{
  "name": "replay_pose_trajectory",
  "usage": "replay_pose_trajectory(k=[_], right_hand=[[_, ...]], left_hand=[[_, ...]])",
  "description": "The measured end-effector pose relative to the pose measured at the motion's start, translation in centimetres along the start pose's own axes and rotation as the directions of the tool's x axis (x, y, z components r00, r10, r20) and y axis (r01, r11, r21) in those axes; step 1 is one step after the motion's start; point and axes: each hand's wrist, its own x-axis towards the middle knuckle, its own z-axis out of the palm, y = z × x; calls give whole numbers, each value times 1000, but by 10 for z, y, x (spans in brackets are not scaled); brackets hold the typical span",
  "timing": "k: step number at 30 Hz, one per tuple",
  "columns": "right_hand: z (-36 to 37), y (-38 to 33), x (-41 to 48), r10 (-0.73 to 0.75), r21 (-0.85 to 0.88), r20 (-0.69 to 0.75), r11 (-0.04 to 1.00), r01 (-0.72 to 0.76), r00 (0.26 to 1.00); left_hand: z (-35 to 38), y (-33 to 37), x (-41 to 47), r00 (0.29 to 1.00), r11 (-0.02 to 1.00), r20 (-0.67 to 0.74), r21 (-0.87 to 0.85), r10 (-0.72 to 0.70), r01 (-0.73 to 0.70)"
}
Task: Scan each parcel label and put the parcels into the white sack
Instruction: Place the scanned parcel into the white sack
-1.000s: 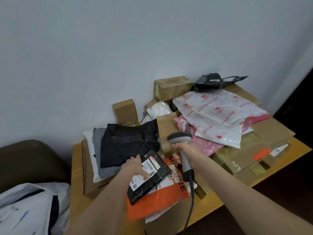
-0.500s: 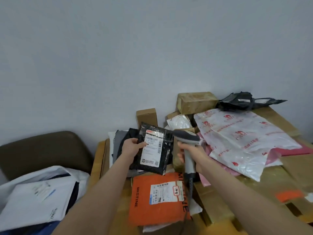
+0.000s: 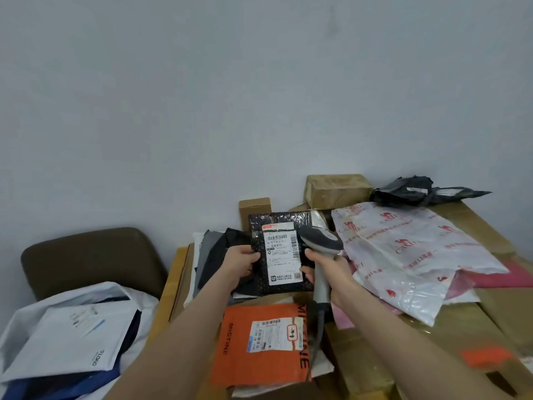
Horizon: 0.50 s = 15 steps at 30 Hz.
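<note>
While black pkg (image 3: 279,255) faces scanner (image 3: 320,243), orange pkg (image 3: 259,342) below, sack (image 3: 95,290) left

Black parcel (image 3: 256,238): glossy, crinkled plastic film, finely speckled, pinched in the left grip (image 3: 240,262).
Label (image 3: 281,255): matt white paper on that parcel.
Scanner (image 3: 320,247): smooth plastic, dark grey head, paler handle, in the right grip (image 3: 331,271).
Orange parcel (image 3: 239,350): smooth plastic mailer, soft sheen, below both grips.
White printed bag (image 3: 403,255): thin, wrinkled, shiny plastic, right of the right grip.
Taped box (image 3: 337,187): brown cardboard under shiny tape, beyond the grips.
White sack (image 3: 72,327): matt, creased, low left of the left grip.
Tabletop (image 3: 173,280): pale smooth wood.
</note>
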Motion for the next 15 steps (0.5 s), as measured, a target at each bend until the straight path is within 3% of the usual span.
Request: replay_pose_trajectory(k=[3, 7, 15], right_hand=[[-3, 3, -6, -81, -119, -80, 990, 72, 993], [-8, 11, -15, -124, -300, -62, 949, 100, 990], [-1, 21, -36, -145, -383, -50, 917, 115, 988]], left_hand=[[10, -4, 3, 995, 999, -88, -11, 44, -45], [16, -9, 9, 989, 999, -145, -31, 37, -42], [27, -18, 13, 984, 999, -175, 32, 9, -4]])
